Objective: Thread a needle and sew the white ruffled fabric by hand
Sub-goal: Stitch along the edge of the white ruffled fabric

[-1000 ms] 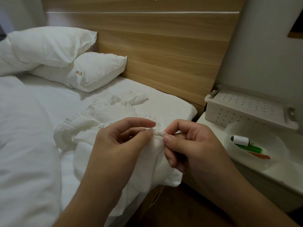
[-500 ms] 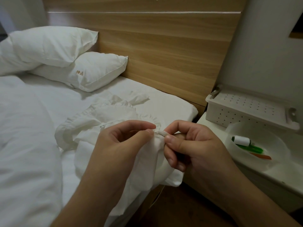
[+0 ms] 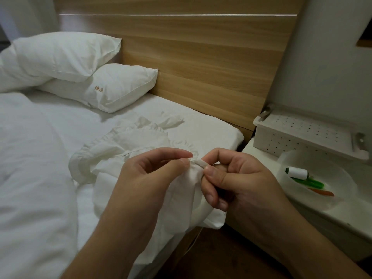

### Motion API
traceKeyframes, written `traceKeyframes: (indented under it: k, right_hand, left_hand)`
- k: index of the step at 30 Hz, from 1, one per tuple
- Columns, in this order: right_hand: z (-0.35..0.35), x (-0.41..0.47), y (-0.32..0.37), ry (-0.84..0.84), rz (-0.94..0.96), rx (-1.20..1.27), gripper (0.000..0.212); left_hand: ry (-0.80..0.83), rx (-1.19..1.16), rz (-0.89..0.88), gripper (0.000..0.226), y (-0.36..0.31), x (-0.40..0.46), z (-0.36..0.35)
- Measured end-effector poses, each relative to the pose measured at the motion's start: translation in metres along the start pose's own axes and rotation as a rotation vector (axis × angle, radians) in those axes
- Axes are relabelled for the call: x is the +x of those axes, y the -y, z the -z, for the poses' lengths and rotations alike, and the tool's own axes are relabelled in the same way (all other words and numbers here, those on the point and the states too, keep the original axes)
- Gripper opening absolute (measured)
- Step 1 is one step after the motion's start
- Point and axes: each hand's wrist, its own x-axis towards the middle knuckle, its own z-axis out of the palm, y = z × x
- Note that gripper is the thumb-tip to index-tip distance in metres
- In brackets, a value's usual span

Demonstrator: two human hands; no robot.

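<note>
At the near edge of a bed, a piece of white ruffled fabric (image 3: 141,141) lies bunched on the sheet, its lower part lifted and draped over the mattress side. Both hands meet at one small fold of its hem. The left hand (image 3: 149,178) pinches the fold between thumb and forefinger; the right hand (image 3: 237,182) pinches the same fold from the other side, its remaining fingers curled under the cloth. No needle can be made out between the fingertips, and a thin pale line hanging below the fabric may be thread, though that is uncertain. Judging by this grip, threading looks finished and stitching seems under way, but how much of the seam is done cannot be told. Beyond the fabric sit two white pillows (image 3: 112,87) against a wooden headboard (image 3: 201,57). Beside the bed, a white bowl (image 3: 342,198) holds a spool of white thread (image 3: 298,172) and green and orange items; a perforated white box (image 3: 302,133) stands behind it.
</note>
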Motion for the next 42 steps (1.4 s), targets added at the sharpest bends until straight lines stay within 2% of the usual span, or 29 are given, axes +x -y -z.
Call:
traceKeyframes:
  k: [8,11,16,18,21,25,30,34,38,42]
  right_hand:
    - [-0.003,0.001,-0.001,0.003,-0.002,0.02,0.012]
    - [-0.005,0.001,-0.001,-0.024,0.001,0.028,0.014]
    - [-0.009,-0.001,0.001,-0.05,0.004,-0.004,0.014]
    - [-0.011,-0.002,0.002,-0.041,0.019,-0.012,0.013]
    - [-0.012,-0.002,0.004,-0.042,0.021,-0.03,0.022]
    - [-0.011,-0.002,0.006,-0.073,0.005,-0.128,0.032]
    - [-0.002,-0.003,0.006,-0.163,0.076,-0.094,0.011]
    - [-0.001,-0.005,0.007,-0.194,0.098,-0.113,0.014]
    - [-0.007,-0.006,0.006,-0.248,0.136,-0.161,0.015]
    - [-0.016,-0.005,0.004,-0.288,0.16,-0.12,0.016]
  left_hand:
    - [0.053,-0.009,0.01,0.007,0.0,-0.002,0.0]
    - [0.102,0.006,0.001,0.015,0.0,-0.002,-0.002]
    - [0.14,0.016,-0.017,0.01,0.0,-0.004,-0.005]
    - [0.178,-0.009,-0.01,0.015,-0.001,-0.004,-0.006]
    - [0.217,-0.062,0.002,0.013,-0.004,-0.006,-0.006]
    - [0.183,-0.096,-0.004,0.011,-0.005,-0.005,-0.003]
    - [0.071,-0.184,0.01,0.018,-0.001,-0.002,-0.003]
    - [0.02,-0.213,0.02,0.021,0.0,-0.001,-0.002]
    - [0.023,-0.214,0.026,0.018,0.001,-0.001,-0.001]
    - [0.095,-0.131,0.026,0.015,0.001,-0.004,-0.005]
